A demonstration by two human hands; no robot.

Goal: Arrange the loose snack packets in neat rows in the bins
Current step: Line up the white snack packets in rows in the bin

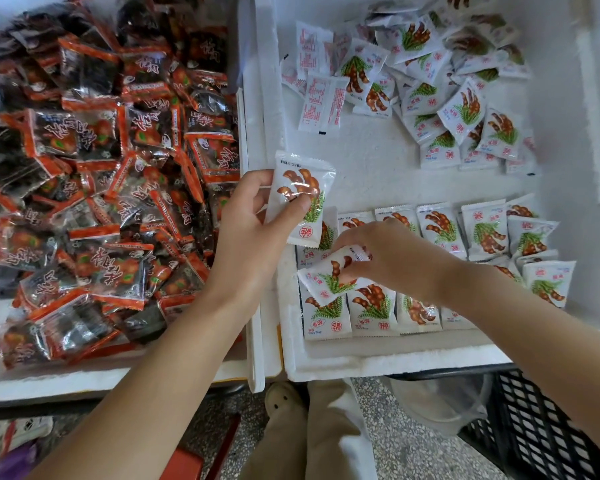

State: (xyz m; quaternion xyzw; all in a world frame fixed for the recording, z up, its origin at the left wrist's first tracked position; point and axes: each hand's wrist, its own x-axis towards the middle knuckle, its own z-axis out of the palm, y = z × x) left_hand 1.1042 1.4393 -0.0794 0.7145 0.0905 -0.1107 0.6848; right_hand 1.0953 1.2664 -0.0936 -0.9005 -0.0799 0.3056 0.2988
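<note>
My left hand pinches a white tamarind snack packet upright over the left edge of the white foam bin. My right hand grips a second white packet, tilted, just above the near row. Two neat rows of white packets lie along the bin's near side. A loose heap of the same packets fills the bin's far right part.
The left bin holds a jumbled pile of orange-and-black snack packets. A foam wall separates the two bins. A black plastic crate stands on the speckled floor below, next to my legs.
</note>
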